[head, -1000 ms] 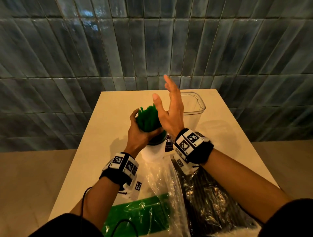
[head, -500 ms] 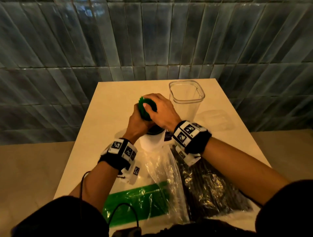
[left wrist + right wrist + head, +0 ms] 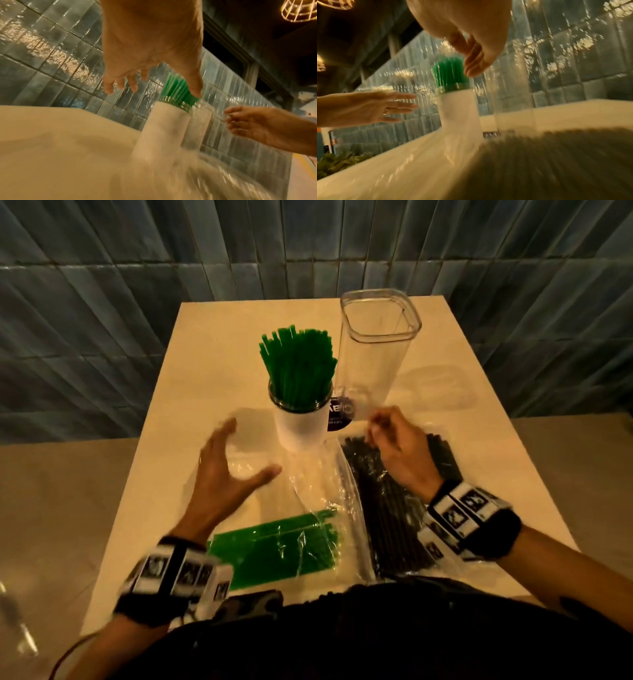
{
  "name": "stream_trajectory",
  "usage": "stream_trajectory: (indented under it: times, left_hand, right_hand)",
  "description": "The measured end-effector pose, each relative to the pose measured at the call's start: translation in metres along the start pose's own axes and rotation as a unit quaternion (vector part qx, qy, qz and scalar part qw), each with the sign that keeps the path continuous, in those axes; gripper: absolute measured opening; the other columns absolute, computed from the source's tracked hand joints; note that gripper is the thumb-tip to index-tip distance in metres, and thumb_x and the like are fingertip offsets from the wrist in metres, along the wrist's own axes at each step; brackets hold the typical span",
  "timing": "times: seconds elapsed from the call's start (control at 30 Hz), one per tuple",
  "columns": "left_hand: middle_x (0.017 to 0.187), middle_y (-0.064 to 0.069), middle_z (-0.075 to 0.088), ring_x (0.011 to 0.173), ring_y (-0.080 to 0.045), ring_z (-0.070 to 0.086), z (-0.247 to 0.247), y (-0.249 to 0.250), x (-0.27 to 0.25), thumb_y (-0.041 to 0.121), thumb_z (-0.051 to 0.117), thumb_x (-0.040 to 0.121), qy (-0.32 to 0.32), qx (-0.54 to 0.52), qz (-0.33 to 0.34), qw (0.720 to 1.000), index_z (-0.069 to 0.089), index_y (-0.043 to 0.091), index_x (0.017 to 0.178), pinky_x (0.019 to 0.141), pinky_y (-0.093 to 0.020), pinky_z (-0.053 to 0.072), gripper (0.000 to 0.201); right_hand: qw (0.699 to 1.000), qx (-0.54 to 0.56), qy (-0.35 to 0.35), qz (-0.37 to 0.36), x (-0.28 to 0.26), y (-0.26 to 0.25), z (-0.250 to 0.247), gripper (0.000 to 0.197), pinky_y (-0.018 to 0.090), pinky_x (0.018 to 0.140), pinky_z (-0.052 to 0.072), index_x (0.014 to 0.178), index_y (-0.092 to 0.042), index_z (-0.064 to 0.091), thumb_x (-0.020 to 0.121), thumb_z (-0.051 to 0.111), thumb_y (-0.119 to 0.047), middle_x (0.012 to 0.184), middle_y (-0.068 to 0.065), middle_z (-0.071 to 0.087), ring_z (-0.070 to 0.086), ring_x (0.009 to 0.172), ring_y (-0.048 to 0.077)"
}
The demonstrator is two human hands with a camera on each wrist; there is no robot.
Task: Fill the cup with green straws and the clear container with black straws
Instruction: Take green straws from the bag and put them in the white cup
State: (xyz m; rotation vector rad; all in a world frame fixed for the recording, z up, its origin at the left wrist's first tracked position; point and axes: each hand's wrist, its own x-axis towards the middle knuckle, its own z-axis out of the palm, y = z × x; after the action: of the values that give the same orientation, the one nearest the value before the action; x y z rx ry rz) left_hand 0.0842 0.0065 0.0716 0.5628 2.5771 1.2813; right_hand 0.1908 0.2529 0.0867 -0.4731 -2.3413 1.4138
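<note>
With the white cup packed with green straws, both hands hang relaxed and empty, the right hand over the bagged black straws meant for the clear container, the left hand beside the cup.

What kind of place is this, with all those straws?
Probably a café or drinks bar, though I can't be sure. A cup stuffed with green straws stands on a small table against a glossy tiled wall, bulk bags of black straws lie nearby, and a wire cage lamp hangs overhead.

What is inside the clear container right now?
Nothing visible: the clear container stands empty, no black straws in it yet. A dark label shows at its base behind the cup, which hides the lower left corner.
</note>
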Motion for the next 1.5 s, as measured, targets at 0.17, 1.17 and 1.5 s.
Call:
stream_trajectory:
  times: [0.17,1.17,1.5]
  left_hand:
    - [0.157,0.001,-0.006,0.142,-0.019,-0.016,0.016,-0.075,-0.067,0.098,0.041,0.04,-0.248,0.26,-0.002,0.933,0.002,0.034,0.148,0.114,-0.049,-0.006,0.132]
    - [0.142,-0.006,-0.042,0.135,-0.027,-0.035,0.043,-0.072,-0.071,0.101,0.03,0.04,-0.283,0.349,0.022,0.893,-0.031,0.028,0.137,0.105,-0.048,-0.025,0.136]
    - [0.144,0.001,-0.036,0.136,-0.02,-0.029,0.045,-0.07,-0.064,0.09,0.051,0.052,-0.295,0.321,-0.003,0.9,-0.037,0.024,0.13,0.107,-0.047,-0.017,0.135]
  right_hand:
    - [0.933,-0.117,-0.294,0.171,-0.021,0.033,0.012,0.028,0.025,0.088,0.051,0.118,-0.008,0.058,0.091,0.052,-0.002,0.105,0.007,0.065,0.064,0.095,0.018]
    - [0.765,-0.455,-0.452,-0.065,-0.034,0.018,0.103,0.04,0.039,0.093,0.047,0.123,-0.009,0.049,0.09,0.054,-0.031,0.124,0.013,0.055,0.055,0.111,0.03]
    - [0.749,-0.496,-0.438,-0.038,-0.011,0.01,0.021,0.021,0.032,0.066,0.048,0.078,-0.015,0.057,0.086,0.049,-0.032,0.083,0.009,0.063,0.061,0.075,0.027]
